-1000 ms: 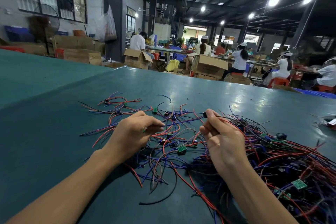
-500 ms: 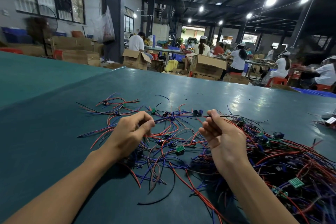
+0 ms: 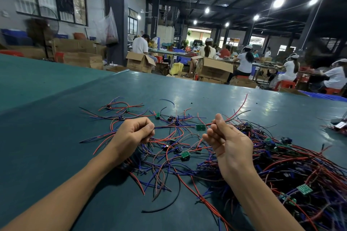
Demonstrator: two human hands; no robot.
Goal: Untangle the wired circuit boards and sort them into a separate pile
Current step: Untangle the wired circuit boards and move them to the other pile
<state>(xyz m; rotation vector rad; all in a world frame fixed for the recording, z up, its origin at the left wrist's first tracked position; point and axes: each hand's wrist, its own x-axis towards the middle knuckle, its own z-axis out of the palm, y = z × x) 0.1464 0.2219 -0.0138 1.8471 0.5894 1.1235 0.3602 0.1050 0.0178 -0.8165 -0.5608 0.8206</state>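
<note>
A small green circuit board [image 3: 200, 127] hangs just above the table, stretched between my two hands by its wires. My left hand [image 3: 134, 134] pinches the blue and red wires on the board's left. My right hand [image 3: 228, 141] pinches the red and black wires on its right, and their free ends stick up behind it. A dense tangle of wired boards [image 3: 293, 167] lies to the right. A looser spread of wired boards [image 3: 176, 148] lies under and between my hands. A few separate wired boards [image 3: 120, 109] lie farther back on the left.
The green table [image 3: 47, 146] runs wide to the left and far side. Another small bundle of parts [image 3: 338, 124] sits at the right edge. Beyond the table, cardboard boxes [image 3: 213, 69] stand on the floor and several people sit at benches.
My hands have moved apart and pulled one board's wires taut between them. The board now hangs free of the heap, and the right-hand wire ends have swung upward.
</note>
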